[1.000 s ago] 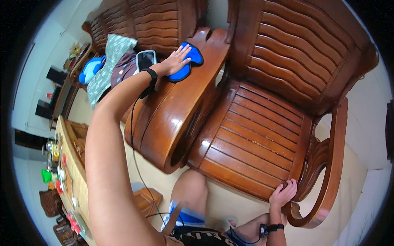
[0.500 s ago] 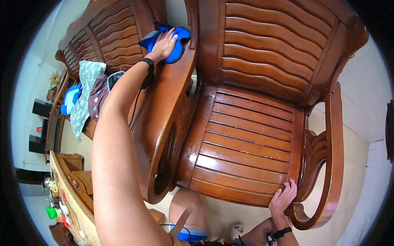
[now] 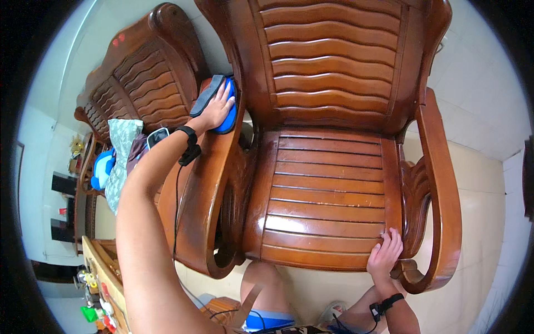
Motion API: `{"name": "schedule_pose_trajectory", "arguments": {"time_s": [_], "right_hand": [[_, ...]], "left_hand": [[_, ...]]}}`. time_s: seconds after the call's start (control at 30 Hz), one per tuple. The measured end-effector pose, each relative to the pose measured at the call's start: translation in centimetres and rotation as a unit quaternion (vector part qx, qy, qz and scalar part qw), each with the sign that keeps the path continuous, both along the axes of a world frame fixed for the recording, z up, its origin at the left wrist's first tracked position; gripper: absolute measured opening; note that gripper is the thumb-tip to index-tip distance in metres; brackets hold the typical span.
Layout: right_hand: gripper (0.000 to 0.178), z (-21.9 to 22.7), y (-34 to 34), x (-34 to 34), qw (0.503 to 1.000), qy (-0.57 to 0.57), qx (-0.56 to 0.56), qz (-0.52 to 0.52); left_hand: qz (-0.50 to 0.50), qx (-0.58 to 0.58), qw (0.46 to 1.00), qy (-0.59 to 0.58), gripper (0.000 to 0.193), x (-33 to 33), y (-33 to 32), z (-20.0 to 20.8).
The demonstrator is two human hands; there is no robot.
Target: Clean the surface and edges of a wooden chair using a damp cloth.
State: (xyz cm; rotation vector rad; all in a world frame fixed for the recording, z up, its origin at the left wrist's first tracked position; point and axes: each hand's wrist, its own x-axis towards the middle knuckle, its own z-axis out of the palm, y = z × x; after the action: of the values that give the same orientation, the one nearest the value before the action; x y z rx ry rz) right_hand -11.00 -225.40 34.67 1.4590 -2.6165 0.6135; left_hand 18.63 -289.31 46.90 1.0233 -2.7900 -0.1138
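Observation:
My left hand [image 3: 218,110] lies flat with stretched fingers on a blue cloth [image 3: 228,121] with dark edging. The cloth rests on the far part of a broad brown wooden armrest [image 3: 192,209], and a folded flap shows its grey side. My right hand [image 3: 386,251] rests at the front right corner of the slatted wooden seat [image 3: 325,197], its fingers extended and loosely apart, holding nothing. A black strap sits on each wrist. Behind the seat rises the chair's backrest [image 3: 334,67] of wavy slats.
A curved right armrest [image 3: 442,183] borders the seat. To the left stands a wooden bench back [image 3: 144,83] with a pale green patterned pillow [image 3: 123,139] and a blue plush thing [image 3: 103,168]. A thin black cable [image 3: 176,222] hangs from my left wrist. A wooden table [image 3: 103,278] is at lower left.
The view has shifted. My left hand and the blue cloth have come nearer along the armrest, and a grey flap of the cloth now shows. My right hand stays at the seat corner.

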Motion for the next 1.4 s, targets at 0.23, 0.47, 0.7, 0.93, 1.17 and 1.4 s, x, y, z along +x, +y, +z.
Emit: {"name": "schedule_pose_trajectory", "arguments": {"time_s": [0.23, 0.47, 0.7, 0.93, 1.17, 1.4], "right_hand": [[0.039, 0.4, 0.0, -0.1, 1.000, 0.013, -0.001, -0.010], [0.037, -1.2, 0.7, 0.5, 1.000, 0.009, -0.019, 0.006], [0.035, -0.2, 1.0, -0.2, 0.997, 0.021, -0.079, -0.012], [0.031, -0.6, 0.8, 0.0, 0.995, 0.039, -0.090, -0.006], [0.030, -1.6, 1.0, 0.2, 0.995, 0.041, -0.092, 0.000], [0.031, -2.3, 1.5, -0.3, 0.996, 0.036, -0.082, -0.021]], "left_hand": [[0.012, 0.070, 0.997, -0.033, 0.070, 0.4, 3.0, 2.0], [0.024, -0.003, 0.999, -0.025, 0.070, 1.6, 6.8, 0.3], [-0.007, 0.076, 0.994, -0.073, 0.072, 6.6, 21.1, 4.7], [0.007, 0.006, 1.000, -0.007, 0.067, 13.1, 35.8, 8.2], [0.201, -0.136, 0.958, 0.156, 0.057, 14.3, 46.0, 3.6], [0.292, -0.119, 0.704, 0.636, 0.055, 22.3, 40.9, -8.5]]}}
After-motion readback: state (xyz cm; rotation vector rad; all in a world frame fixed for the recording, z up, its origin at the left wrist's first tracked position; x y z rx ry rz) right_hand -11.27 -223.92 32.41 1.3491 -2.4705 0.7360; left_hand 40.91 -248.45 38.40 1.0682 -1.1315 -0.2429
